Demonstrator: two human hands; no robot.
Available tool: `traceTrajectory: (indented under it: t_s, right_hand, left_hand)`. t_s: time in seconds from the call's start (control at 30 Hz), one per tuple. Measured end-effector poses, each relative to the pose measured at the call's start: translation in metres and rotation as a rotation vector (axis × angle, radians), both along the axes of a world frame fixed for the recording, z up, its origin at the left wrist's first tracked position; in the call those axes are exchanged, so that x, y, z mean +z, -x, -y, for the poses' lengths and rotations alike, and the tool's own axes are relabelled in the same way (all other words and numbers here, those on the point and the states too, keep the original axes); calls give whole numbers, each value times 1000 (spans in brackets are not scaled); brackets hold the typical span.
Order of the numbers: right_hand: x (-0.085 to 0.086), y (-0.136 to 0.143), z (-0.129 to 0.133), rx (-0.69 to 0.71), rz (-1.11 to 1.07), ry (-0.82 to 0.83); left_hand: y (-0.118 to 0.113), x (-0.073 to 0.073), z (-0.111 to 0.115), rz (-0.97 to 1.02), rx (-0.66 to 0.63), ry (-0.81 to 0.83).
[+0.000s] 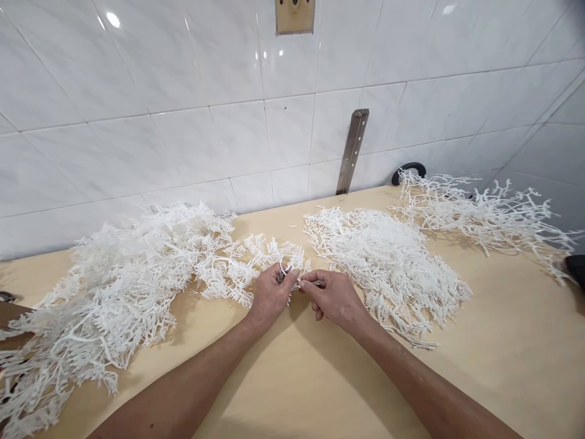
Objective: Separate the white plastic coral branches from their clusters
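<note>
My left hand (272,292) is closed on a small white branched piece (284,268), whose thin tips stick out around its fingers. Close on its right, my right hand (336,296) pinches at the same spot; a thin, shiny, pointed thing (319,282) shows between its fingers, too small to name. Behind the left hand lie loose white branched pieces (228,268), joined to a big tangled heap (132,274) on the left. Right of my right hand spreads a flatter pile of thin white sticks (388,262).
Longer white branches (489,213) lie at the back right of the wooden table (292,390), near a black ring-shaped handle (409,172). A metal strip (353,152) leans on the tiled wall (228,140). Part of another person's arm (13,323) shows at the left edge.
</note>
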State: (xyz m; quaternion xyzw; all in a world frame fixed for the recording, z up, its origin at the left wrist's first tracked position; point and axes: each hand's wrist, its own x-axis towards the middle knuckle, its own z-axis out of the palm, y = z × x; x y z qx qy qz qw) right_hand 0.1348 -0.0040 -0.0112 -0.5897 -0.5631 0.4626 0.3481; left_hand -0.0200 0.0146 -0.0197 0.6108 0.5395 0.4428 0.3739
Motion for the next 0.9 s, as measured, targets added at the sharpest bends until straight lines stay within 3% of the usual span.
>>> traceTrajectory:
  t_s: [0.23,0.63,0.83,0.9]
  right_hand:
    - [0,-3,-4,-1,-53,29]
    - [-7,4,0,13,44,-115]
    - [-10,5,-5,-5,-41,-11]
    - [-8,2,-7,-37,-66,10]
  left_hand:
    - [-1,0,2,-20,-20,-14]
    - [-1,-1,3,-28,-17,-16]
    - [-4,3,14,-83,-37,-289]
    - [-3,4,13,-59,-64,-291]
